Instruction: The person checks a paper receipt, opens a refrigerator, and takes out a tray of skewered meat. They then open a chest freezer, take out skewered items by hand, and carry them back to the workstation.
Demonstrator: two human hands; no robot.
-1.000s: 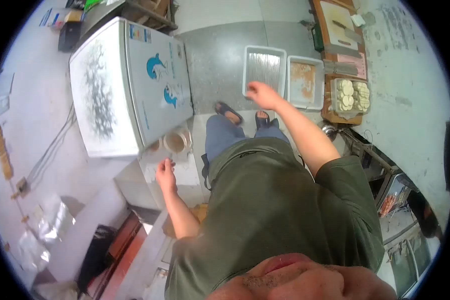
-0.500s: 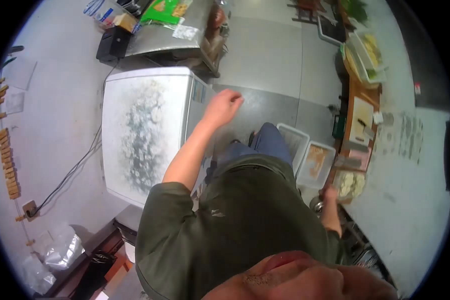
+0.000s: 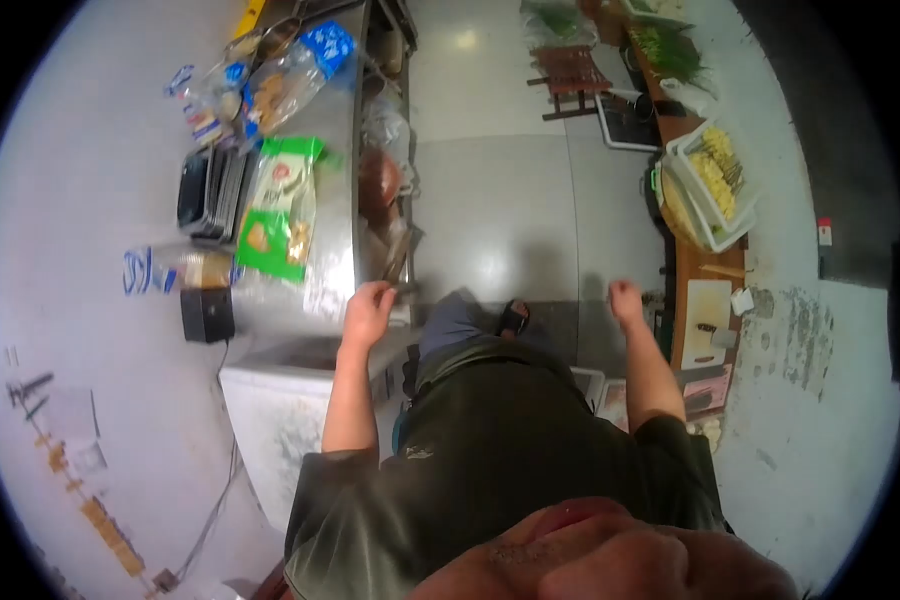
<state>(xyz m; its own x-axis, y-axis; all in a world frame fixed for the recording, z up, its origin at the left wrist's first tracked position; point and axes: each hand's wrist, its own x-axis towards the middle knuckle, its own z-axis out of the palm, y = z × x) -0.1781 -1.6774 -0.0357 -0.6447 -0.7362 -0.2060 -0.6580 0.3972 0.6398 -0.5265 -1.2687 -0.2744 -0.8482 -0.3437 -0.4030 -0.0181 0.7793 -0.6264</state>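
Observation:
My left hand is beside the metal counter's front edge, above the near end by the white fridge. Its fingers are loosely curled, and nothing shows in them. My right hand hangs over the floor, left of the wooden bench with the cutting board. Its fingers are curled in as well, with no object visible. Neither hand touches anything. On the metal counter lies a green and clear food bag, with a stack of dark trays to its left.
The white fridge stands at the lower left. Along the right wall, the bench holds a knife and white baskets of yellow food. A brown stool and a dark tray are farther ahead. Grey floor runs between.
I have moved forward past the fridge and floor trays, alongside the metal counter. My left hand has swung back from over the floor; my right hand has come forward from beside the bench.

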